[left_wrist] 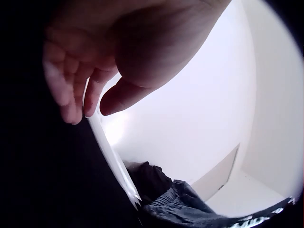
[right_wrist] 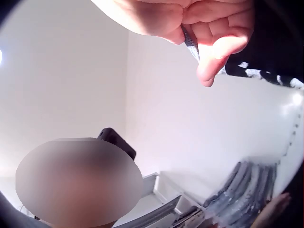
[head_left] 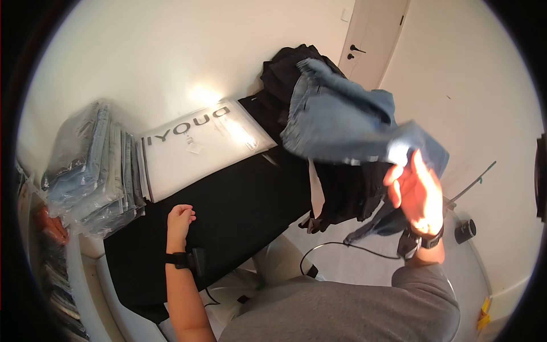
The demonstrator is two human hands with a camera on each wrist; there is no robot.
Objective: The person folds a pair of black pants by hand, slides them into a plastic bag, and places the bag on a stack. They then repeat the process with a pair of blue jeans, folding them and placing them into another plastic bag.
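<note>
A grey T-shirt (head_left: 342, 310) fills the bottom of the head view, nearest the lens, with both forearms reaching out from it. Beyond it a black cloth (head_left: 239, 211) lies spread flat. Above the cloth's far right end, a pair of blue jeans (head_left: 342, 125) hangs crumpled in the air in front of a pile of dark clothes (head_left: 285, 71). At the far edge of the cloth lies a clear plastic bag (head_left: 199, 142) with printed letters, and to its left is a stack of bagged jeans (head_left: 94, 165).

The right hand (head_left: 419, 196) is raised on the right, its lit palm toward the camera, and grips the lower right edge of the jeans. In the right wrist view its thumb and fingers (right_wrist: 223, 42) pinch a fold of the fabric. The jeans spread up and to the left from that grip.

The left hand (head_left: 180, 219) rests on the near part of the cloth, well apart from the jeans. Its fingers (left_wrist: 71, 95) are loosely curled with the tips touching the cloth, and it holds nothing. A thin cable (head_left: 342, 246) loops below the right wrist.
</note>
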